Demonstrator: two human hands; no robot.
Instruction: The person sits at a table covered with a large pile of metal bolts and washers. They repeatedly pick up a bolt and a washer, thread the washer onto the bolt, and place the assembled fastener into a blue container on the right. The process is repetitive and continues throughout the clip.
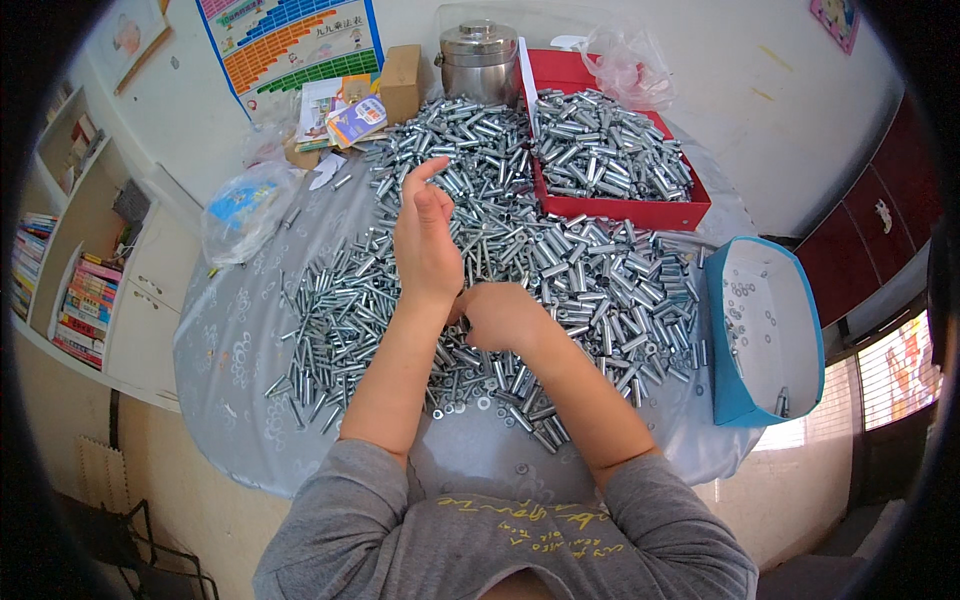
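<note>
A wide heap of silvery metal sleeves and bolts (620,290) covers the middle of the table, and both my hands are over it. My left hand (428,240) is raised with its palm turned to the right, thumb and fingers stretched out, and I see nothing in it. Just below and to the right, my right hand (500,315) is curled closed beside my left wrist. Its fingertips are mostly hidden, so what they grip cannot be made out. Thinner bolts (340,310) lie left of my left forearm. Several flat washers (483,403) lie at the heap's near edge.
A red box (620,207) full of metal sleeves stands at the back right. A blue box (768,400) with some washers inside is at the right edge. Behind the heap are a steel canister (478,65), a cardboard box (401,85) and a plastic bag (250,210) on the grey tablecloth (225,350).
</note>
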